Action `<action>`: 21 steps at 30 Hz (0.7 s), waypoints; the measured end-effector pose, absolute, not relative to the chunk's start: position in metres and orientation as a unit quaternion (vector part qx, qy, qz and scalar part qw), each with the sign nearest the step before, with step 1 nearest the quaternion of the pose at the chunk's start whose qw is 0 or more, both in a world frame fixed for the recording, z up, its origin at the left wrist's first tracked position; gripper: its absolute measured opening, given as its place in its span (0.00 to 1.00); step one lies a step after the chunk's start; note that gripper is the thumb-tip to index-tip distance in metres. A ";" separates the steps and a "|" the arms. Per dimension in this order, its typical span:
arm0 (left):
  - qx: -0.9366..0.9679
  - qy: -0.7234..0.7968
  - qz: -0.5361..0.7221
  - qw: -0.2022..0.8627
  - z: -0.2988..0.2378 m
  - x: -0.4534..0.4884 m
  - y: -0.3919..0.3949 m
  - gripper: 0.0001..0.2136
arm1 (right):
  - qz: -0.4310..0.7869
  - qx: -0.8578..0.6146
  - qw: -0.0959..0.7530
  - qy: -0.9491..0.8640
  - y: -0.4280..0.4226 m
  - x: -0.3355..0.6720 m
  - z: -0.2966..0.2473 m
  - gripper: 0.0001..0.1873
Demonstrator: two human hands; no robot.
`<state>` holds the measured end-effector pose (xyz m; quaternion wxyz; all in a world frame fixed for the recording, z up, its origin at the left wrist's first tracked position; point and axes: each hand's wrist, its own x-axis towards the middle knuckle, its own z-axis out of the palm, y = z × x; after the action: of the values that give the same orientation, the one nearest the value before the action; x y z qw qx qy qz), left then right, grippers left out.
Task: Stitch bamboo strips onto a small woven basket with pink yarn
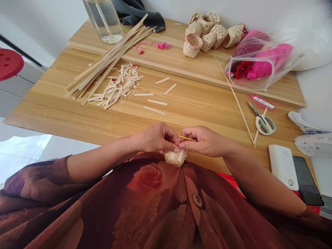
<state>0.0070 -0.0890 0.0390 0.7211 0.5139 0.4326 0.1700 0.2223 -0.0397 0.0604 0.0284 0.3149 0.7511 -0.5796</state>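
A small woven bamboo basket (175, 158) sits just below both hands, close to my chest at the table's near edge. My left hand (155, 138) is closed, fingers pinching the basket's rim. My right hand (204, 140) is closed too, pinching the rim from the other side, with a thin yellow strip (185, 138) between its fingers. The fingertips of both hands meet over the basket, which is partly hidden by them.
Long bamboo strips (109, 58) and cut scraps (119, 86) lie at the back left. Finished small baskets (207, 33) and a bag of pink yarn (259, 64) stand at the back. Scissors (263, 121), a thin stick (234, 91), a white device (282, 166) and a phone (308, 180) lie right. A glass jar (103, 19) stands behind.
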 end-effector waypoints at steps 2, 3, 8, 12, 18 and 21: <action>0.509 0.440 0.167 0.721 0.040 0.007 -0.089 0.07 | -0.565 0.318 0.019 0.761 -0.042 0.220 0.059 0.13; 0.504 0.442 0.168 0.722 0.040 0.008 -0.089 0.07 | -0.566 0.318 0.007 0.761 -0.044 0.218 0.059 0.13; 0.481 0.436 0.189 0.737 0.038 0.005 -0.091 0.10 | -0.536 0.349 -0.122 0.759 -0.068 0.208 0.056 0.10; 0.481 0.401 0.186 0.757 0.034 -0.004 -0.094 0.10 | -0.474 0.354 -0.188 0.784 -0.084 0.204 0.051 0.12; 0.556 0.395 0.225 0.696 0.034 -0.012 -0.102 0.09 | -0.521 0.360 -0.193 0.750 -0.087 0.208 0.042 0.11; 0.629 0.430 0.228 0.606 0.039 -0.008 -0.109 0.12 | -0.524 0.386 -0.185 0.737 -0.087 0.207 0.040 0.11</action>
<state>-0.0077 -0.1090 0.0389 0.6063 0.6286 0.4303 0.2280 0.2069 -0.0872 0.0405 -0.1848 0.3861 0.7365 -0.5237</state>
